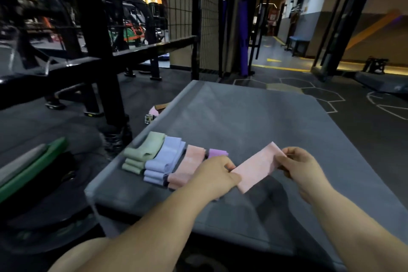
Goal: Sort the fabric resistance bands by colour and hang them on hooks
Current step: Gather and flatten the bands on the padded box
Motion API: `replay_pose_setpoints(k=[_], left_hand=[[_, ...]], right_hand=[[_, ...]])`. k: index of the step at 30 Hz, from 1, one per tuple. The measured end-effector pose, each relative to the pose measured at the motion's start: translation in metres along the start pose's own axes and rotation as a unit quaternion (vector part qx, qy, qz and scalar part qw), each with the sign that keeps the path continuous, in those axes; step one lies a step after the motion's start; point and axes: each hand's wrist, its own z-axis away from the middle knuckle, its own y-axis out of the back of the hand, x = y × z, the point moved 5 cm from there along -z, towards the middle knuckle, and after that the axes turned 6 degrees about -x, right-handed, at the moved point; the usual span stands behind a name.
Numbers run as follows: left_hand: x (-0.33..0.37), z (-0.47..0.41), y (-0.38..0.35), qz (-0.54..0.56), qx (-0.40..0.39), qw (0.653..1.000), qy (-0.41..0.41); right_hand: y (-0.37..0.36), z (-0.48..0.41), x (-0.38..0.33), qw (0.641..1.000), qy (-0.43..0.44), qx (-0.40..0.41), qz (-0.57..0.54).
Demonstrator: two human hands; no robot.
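Sorting step. Left hand (215, 174), right hand (302, 168) each pinch end of pale pink fabric band (256, 168) over grey tabletop (254, 117). Next, probably: lay on peach-pink band stack (194, 161) near left edge.

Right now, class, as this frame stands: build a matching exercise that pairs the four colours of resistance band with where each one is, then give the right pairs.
Column 1
1. green bands
2. lilac bands
3. peach bands
4. pale pink band

Column 2
A. pinched between the left hand and the right hand
B. leftmost pile, by the edge of the grey mat
C. second pile from the left
D. third pile from the left, beside the left hand

Pairs: 1-B, 2-C, 3-D, 4-A
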Motion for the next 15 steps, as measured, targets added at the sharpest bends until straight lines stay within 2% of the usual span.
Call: replay_pose_setpoints(k=[7,11,15], left_hand=[[-0.05,0.024,0.056,0.014,0.095,0.994,0.057],[-0.076,0.03,0.075,0.037,0.125,0.989,0.075],[-0.09,0.032,0.083,-0.004,0.134,0.987,0.093]], right_hand=[[-0.088,-0.016,-0.04,0.995,0.054,-0.059,0.062],[-0.134,-0.027,-0.057,0.986,0.079,-0.078,0.122],[-0.165,-0.03,-0.067,0.971,0.101,-0.102,0.194]])
